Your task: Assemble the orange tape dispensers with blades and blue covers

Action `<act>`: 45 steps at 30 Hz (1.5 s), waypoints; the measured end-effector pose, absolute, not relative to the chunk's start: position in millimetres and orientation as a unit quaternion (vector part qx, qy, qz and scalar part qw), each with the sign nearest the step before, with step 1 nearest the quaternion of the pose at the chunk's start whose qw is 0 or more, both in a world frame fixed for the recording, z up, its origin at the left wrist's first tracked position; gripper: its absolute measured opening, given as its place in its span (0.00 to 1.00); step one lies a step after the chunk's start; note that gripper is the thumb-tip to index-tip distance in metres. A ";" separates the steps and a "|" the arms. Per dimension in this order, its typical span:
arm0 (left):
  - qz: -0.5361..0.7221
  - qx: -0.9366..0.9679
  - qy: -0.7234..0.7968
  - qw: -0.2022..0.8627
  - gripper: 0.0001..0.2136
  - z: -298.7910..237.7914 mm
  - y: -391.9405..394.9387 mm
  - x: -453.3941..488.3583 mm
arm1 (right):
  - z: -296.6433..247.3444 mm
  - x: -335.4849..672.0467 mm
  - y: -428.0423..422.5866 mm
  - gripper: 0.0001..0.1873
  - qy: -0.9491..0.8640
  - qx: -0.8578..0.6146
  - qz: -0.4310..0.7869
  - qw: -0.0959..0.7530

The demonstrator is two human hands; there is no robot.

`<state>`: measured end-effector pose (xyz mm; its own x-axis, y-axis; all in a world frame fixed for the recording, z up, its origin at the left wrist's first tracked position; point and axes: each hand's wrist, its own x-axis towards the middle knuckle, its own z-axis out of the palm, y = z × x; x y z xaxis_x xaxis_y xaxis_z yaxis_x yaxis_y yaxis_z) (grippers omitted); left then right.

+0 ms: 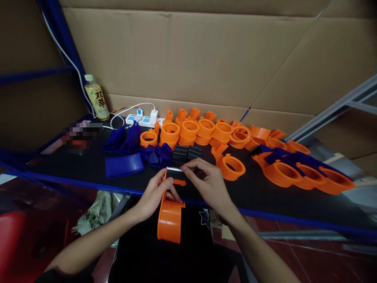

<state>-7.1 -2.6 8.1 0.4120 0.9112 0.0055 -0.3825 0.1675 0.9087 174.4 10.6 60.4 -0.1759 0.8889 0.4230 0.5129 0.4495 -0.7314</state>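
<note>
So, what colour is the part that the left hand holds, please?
The part is orange; head view shows it.

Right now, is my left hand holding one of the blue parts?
No, the left hand grips an orange tape-dispenser body, while the blue parts lie untouched on the black table.

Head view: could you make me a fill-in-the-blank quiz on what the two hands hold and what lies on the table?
1. The left hand and right hand together hold a round plastic part coloured ____.
2. The bottle with the yellow label stands at the far ____ end of the black table.
3. Behind the table rises a brown wall made of ____.
4. The small ribbed blocks before the row of plastic rings are ____.
Missing words: orange; left; cardboard; black.
</note>
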 end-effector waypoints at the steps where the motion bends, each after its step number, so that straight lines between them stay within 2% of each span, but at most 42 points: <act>1: 0.453 0.469 0.294 0.699 0.18 7.5 -2.9 -7.0 | 62.4 176.9 14.0 0.11 -0.741 -0.477 0.235 0.412; 6: 0.441 0.497 0.313 0.679 0.19 7.7 -3.8 -7.9 | 72.7 188.1 27.5 0.11 -0.768 -0.461 0.310 0.320; 12: 0.470 0.421 0.314 0.710 0.17 7.8 -1.8 -8.2 | 87.9 181.8 47.2 0.14 -0.812 -0.424 0.281 0.286; 16: 0.483 0.364 0.302 0.737 0.15 11.9 -1.9 -9.5 | 94.9 162.8 73.1 0.12 -0.850 -0.441 0.132 0.256; 21: 0.485 0.349 0.293 0.746 0.13 15.4 -3.3 -10.0 | 89.8 137.2 94.8 0.13 -0.879 -0.460 -0.086 0.094; 25: 0.481 0.346 0.292 0.751 0.13 13.9 -2.8 -9.7 | 85.8 127.9 99.8 0.15 -0.882 -0.446 -0.149 0.017; 39: 0.481 0.354 0.299 0.744 0.13 15.3 -2.3 -9.8 | 83.6 122.1 100.0 0.17 -0.883 -0.431 -0.187 0.012; 42: 0.496 0.341 0.299 0.741 0.13 16.3 -4.0 -8.7 | 86.6 126.6 94.8 0.17 -0.869 -0.448 -0.198 0.076; 45: 0.516 0.328 0.300 0.732 0.15 17.0 -4.9 -8.3 | 89.6 137.6 85.3 0.16 -0.847 -0.462 -0.175 0.195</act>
